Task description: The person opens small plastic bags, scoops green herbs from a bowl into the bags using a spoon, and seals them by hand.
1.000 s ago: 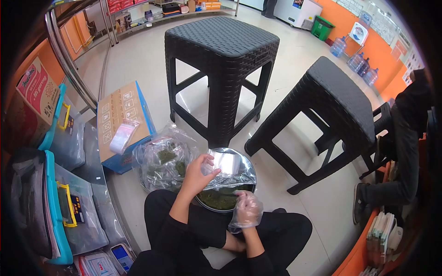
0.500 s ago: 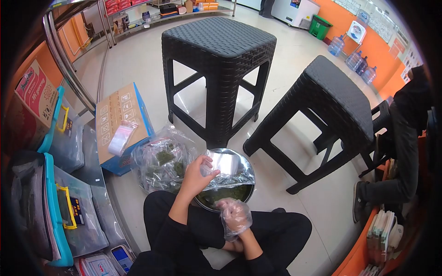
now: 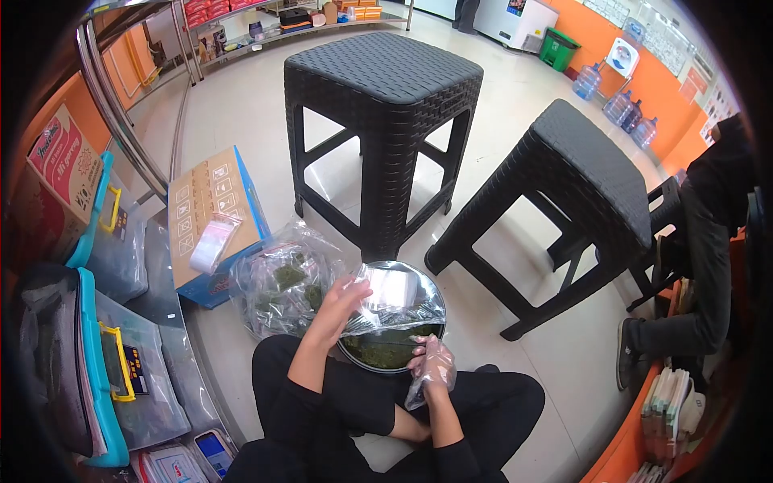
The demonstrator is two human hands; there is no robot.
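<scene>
A round metal pan (image 3: 441, 310) holds a flat layer of green, moss-like material (image 3: 382, 350). Clear plastic film (image 3: 403, 316) with small clear packets (image 3: 392, 287) covers its far half. My bare left hand (image 3: 341, 306) is at the pan's left side by the film, fingers stretched out, holding nothing visible. At the near right rim is my right hand (image 3: 435, 362), in a clear plastic glove, its fingers curled; what they hold, if anything, is hidden. Left of the pan lies a clear plastic bag (image 3: 278, 270) with green clumps inside.
Two black stools (image 3: 382, 68) (image 3: 596, 165) stand beyond the pan. A cardboard box (image 3: 201, 197) with a packet of clear bags (image 3: 215, 241) is at left, near lidded plastic bins (image 3: 137, 370). Another person's leg (image 3: 700, 282) is at right, above an orange crate (image 3: 632, 431) edge.
My right hand has moved right and slightly up to the pan's rim, uncovering more green material. My left hand has shifted slightly left and its fingers have straightened.
</scene>
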